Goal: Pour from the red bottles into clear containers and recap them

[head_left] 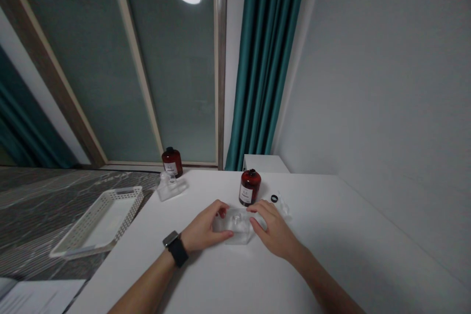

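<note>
A clear plastic tray (239, 236) with a moulded hollow lies on the white table between my hands. My left hand (204, 228), with a dark watch on its wrist, grips the tray's left end, thumb along the near side and fingers at the far side. At the right end, my right hand (272, 230) has its curled fingertips and thumb on the tray's edge. Just behind the tray stands a dark red bottle (249, 187) with a white label and black neck. A black ring (274, 198) and a piece of clear plastic (284, 207) lie beyond my right hand.
At the table's far left corner are a second dark red bottle (172, 162) and another clear plastic tray (172, 190) with a clear piece on it. A white perforated basket (123, 225) sits left of the table. Papers (40, 297) show lower left; a wall (386, 83) bounds the right.
</note>
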Tool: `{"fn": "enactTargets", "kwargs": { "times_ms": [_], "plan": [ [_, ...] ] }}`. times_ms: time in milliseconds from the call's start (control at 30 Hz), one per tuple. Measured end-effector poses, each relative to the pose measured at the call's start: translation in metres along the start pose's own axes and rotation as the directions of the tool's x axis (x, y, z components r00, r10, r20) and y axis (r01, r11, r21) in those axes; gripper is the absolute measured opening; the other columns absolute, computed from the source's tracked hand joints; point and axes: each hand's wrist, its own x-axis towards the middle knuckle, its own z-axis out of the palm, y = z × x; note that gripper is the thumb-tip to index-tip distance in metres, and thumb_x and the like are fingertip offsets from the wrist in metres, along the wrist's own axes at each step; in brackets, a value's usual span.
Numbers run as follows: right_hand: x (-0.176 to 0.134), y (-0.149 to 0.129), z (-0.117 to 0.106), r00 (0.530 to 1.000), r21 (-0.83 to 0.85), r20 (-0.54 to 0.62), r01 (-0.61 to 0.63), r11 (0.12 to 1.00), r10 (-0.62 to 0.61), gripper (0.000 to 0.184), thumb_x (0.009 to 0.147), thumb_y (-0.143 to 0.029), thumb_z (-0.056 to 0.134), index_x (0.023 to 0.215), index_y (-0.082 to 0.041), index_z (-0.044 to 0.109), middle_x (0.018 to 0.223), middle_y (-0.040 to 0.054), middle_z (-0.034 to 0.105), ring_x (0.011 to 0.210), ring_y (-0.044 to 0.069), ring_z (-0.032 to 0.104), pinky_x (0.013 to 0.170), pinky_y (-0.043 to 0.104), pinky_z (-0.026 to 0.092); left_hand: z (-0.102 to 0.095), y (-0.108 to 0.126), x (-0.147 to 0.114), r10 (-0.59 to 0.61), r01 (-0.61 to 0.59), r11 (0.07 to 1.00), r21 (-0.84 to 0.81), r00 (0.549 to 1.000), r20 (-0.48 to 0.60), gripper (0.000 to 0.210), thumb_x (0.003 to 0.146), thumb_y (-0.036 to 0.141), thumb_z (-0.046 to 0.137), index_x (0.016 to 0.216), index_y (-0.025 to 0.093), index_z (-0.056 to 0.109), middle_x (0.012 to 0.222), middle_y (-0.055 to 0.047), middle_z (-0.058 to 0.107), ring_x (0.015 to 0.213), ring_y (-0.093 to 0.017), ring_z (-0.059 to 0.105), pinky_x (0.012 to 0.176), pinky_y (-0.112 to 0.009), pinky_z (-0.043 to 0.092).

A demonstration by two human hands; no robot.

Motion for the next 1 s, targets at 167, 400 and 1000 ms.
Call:
{"fn": "enactTargets", "kwargs": {
  "times_ms": [167,400,1000],
  "plan": [
    [-0.001,0.000,0.010,0.999,0.038,0.042,-0.013,0.999,0.011,0.014,0.093,-0.019,0.053,0.100,-0.025,0.063,0.102,0.0061,0.064,0.096,0.024,0.061,0.086,0.039,0.049,-0.001,0.003,0.000,-0.017,0.018,1.000,0.012,1.000,-0.016,0.043,0.077,0.033,0.072,0.111,0.019,0.051,0.102,-0.005,0.061,0.093,-0.023,0.059,0.085,-0.038,0.048],
    [-0.007,0.001,0.019,0.999,0.087,-0.019,-0.036,0.996,0.038,0.016,0.093,-0.016,0.051,0.098,-0.025,0.063,0.101,0.0057,0.063,0.096,0.023,0.062,0.086,0.037,0.050,0.002,0.000,0.000,-0.019,0.019,1.000,-0.013,1.000,-0.021,0.041,0.075,0.029,0.073,0.108,0.019,0.051,0.104,-0.006,0.061,0.093,-0.023,0.058,0.085,-0.036,0.048],
    [0.066,0.067,0.035,0.827,0.368,-0.402,-0.246,0.897,0.392,0.050,0.082,-0.042,0.063,0.124,-0.021,0.048,0.125,0.0140,0.052,0.119,0.028,0.053,0.097,0.047,0.048,-0.020,-0.013,-0.001,-0.101,0.123,0.981,0.151,0.984,-0.146,0.037,0.078,0.032,0.070,0.108,0.020,0.052,0.097,-0.005,0.064,0.090,-0.026,0.063,0.083,-0.038,0.048]
  ]
}}
